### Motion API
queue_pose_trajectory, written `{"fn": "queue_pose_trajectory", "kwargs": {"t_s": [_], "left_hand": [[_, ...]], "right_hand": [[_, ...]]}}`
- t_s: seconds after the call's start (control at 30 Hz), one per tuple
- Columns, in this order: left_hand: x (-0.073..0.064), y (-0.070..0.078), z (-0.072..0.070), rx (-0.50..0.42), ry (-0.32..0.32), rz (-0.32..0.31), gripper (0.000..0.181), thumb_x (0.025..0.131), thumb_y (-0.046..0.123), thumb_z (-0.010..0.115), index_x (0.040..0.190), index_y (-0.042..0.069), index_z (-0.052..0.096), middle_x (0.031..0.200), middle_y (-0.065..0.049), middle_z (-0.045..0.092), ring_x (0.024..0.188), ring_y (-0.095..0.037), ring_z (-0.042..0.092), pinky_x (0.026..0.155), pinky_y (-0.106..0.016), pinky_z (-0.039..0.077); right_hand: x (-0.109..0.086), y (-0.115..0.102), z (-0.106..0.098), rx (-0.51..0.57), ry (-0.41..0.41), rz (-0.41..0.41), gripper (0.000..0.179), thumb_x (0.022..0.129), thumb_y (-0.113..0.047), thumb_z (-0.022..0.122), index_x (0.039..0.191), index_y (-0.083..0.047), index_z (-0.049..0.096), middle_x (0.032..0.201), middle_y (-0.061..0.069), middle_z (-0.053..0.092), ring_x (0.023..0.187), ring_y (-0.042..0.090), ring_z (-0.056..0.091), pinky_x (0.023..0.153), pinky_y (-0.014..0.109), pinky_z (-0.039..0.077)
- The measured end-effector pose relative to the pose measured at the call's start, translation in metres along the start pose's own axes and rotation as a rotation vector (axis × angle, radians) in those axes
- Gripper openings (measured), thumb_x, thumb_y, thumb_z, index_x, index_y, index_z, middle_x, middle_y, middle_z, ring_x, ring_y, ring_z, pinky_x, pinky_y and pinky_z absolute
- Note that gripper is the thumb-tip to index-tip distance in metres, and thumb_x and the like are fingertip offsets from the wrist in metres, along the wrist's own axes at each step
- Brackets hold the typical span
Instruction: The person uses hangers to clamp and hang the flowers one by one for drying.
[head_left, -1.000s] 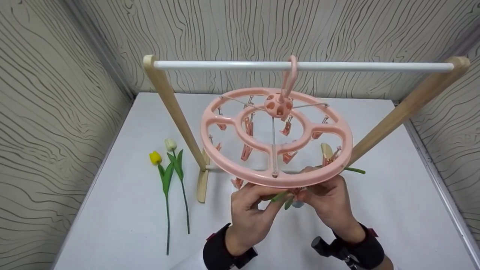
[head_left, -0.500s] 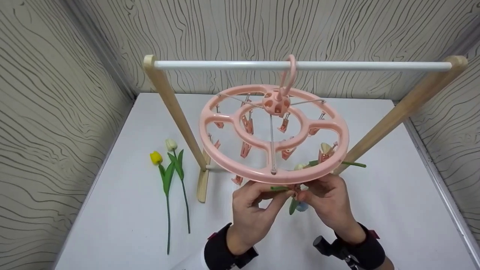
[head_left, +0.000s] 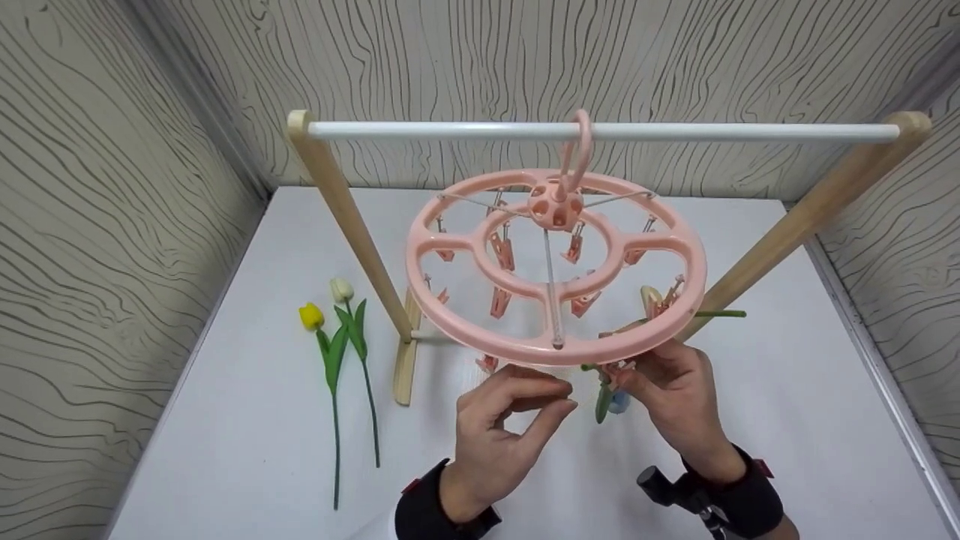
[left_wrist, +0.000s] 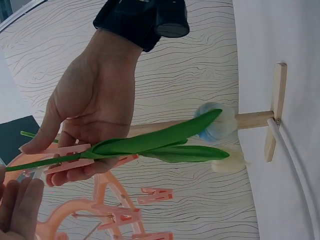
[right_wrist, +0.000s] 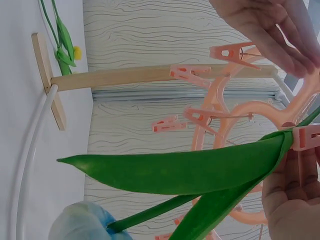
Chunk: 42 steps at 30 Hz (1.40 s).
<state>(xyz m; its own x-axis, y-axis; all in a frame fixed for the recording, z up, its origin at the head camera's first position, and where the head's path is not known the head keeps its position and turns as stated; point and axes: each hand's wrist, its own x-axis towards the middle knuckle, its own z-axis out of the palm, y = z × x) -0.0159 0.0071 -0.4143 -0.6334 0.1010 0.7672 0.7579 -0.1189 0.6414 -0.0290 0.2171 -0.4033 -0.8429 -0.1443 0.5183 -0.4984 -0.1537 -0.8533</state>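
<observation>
A pink round clip hanger [head_left: 556,354] hangs by its hook. My right hand [head_left: 679,409] pinches a pink clothespin [left_wrist: 75,150] at the hanger's front right. That clothespin lies across the stem of a blue tulip [right_wrist: 82,222], whose green leaves [left_wrist: 160,142] and bloom point downward. My left hand [head_left: 510,435] is apart from it to the left, thumb and fingers loosely bent, holding nothing. A second flower's green stem [head_left: 724,313] sticks out past the ring on the right; its pale bloom [left_wrist: 229,160] shows behind the blue one in the left wrist view.
A white bar [head_left: 420,131] on wooden legs [head_left: 352,225] carries the hanger. Several other pink clothespins [head_left: 500,302] dangle from the ring. On the white table [head_left: 247,420], a yellow tulip [head_left: 311,316] and a white tulip [head_left: 342,290] lie at the left.
My left hand has let go of the flower stem and drawn back to the left. My right hand and the blue tulip have shifted slightly right as the hanger swayed.
</observation>
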Motion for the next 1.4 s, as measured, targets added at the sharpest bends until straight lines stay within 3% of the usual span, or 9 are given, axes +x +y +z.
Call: {"fn": "queue_pose_trajectory", "kwargs": {"t_s": [0.3, 0.47, 0.7, 0.83, 0.97, 1.17, 1.4], "left_hand": [[-0.020, -0.009, -0.022, 0.088, -0.019, -0.004, 0.020, 0.083, -0.008, 0.078, 0.100, 0.000, 0.070, 0.090, -0.013, 0.073, 0.081, -0.020, 0.073, 0.072, -0.026, 0.062], [-0.033, -0.016, -0.034, 0.083, -0.048, -0.038, 0.018, 0.084, -0.008, 0.077, 0.099, 0.000, 0.070, 0.088, -0.013, 0.072, 0.079, -0.020, 0.073, 0.070, -0.026, 0.062], [-0.046, -0.027, -0.055, 0.130, -0.079, -0.116, 0.022, 0.083, -0.010, 0.077, 0.101, 0.001, 0.070, 0.088, -0.012, 0.072, 0.080, -0.019, 0.073, 0.070, -0.026, 0.062], [-0.053, -0.035, -0.069, 0.179, -0.091, -0.176, 0.024, 0.082, -0.012, 0.077, 0.100, 0.003, 0.070, 0.088, -0.010, 0.072, 0.079, -0.021, 0.073, 0.070, -0.027, 0.063], [-0.061, -0.048, -0.085, 0.230, -0.114, -0.280, 0.024, 0.085, -0.005, 0.078, 0.101, 0.010, 0.071, 0.093, -0.003, 0.073, 0.082, -0.019, 0.073, 0.071, -0.028, 0.063], [-0.073, -0.068, -0.116, 0.386, -0.201, -0.423, 0.018, 0.090, 0.007, 0.078, 0.102, 0.018, 0.071, 0.096, 0.004, 0.073, 0.089, -0.012, 0.072, 0.075, -0.029, 0.063], [-0.085, -0.085, -0.148, 0.620, -0.287, -0.503, 0.020, 0.087, 0.006, 0.081, 0.102, 0.016, 0.072, 0.096, 0.002, 0.074, 0.089, -0.010, 0.070, 0.077, -0.032, 0.063]], "right_hand": [[0.003, 0.000, -0.013, -0.055, 0.045, -0.037, 0.032, 0.095, 0.012, 0.060, 0.127, 0.015, 0.059, 0.113, 0.014, 0.073, 0.099, 0.018, 0.069, 0.091, 0.024, 0.056], [0.004, 0.000, -0.017, -0.097, 0.067, -0.022, 0.034, 0.095, 0.016, 0.057, 0.129, 0.016, 0.058, 0.121, 0.015, 0.072, 0.119, 0.021, 0.064, 0.104, 0.028, 0.051], [0.003, 0.007, -0.021, -0.029, 0.081, -0.055, 0.031, 0.095, 0.021, 0.049, 0.125, 0.022, 0.056, 0.118, 0.023, 0.070, 0.116, 0.026, 0.067, 0.098, 0.029, 0.055], [-0.002, 0.010, -0.027, -0.053, 0.115, -0.038, 0.032, 0.097, 0.019, 0.047, 0.127, 0.021, 0.055, 0.121, 0.024, 0.069, 0.120, 0.027, 0.063, 0.103, 0.029, 0.051], [-0.010, 0.014, -0.034, -0.078, 0.155, 0.003, 0.032, 0.099, 0.016, 0.048, 0.130, 0.018, 0.055, 0.124, 0.019, 0.069, 0.121, 0.023, 0.063, 0.106, 0.028, 0.048], [-0.022, 0.023, -0.043, -0.059, 0.214, 0.020, 0.029, 0.099, 0.017, 0.047, 0.127, 0.020, 0.055, 0.121, 0.019, 0.069, 0.113, 0.023, 0.068, 0.103, 0.028, 0.051], [-0.033, 0.034, -0.051, -0.039, 0.278, 0.063, 0.031, 0.100, 0.016, 0.046, 0.130, 0.020, 0.053, 0.124, 0.022, 0.067, 0.113, 0.025, 0.067, 0.099, 0.033, 0.055]]}}
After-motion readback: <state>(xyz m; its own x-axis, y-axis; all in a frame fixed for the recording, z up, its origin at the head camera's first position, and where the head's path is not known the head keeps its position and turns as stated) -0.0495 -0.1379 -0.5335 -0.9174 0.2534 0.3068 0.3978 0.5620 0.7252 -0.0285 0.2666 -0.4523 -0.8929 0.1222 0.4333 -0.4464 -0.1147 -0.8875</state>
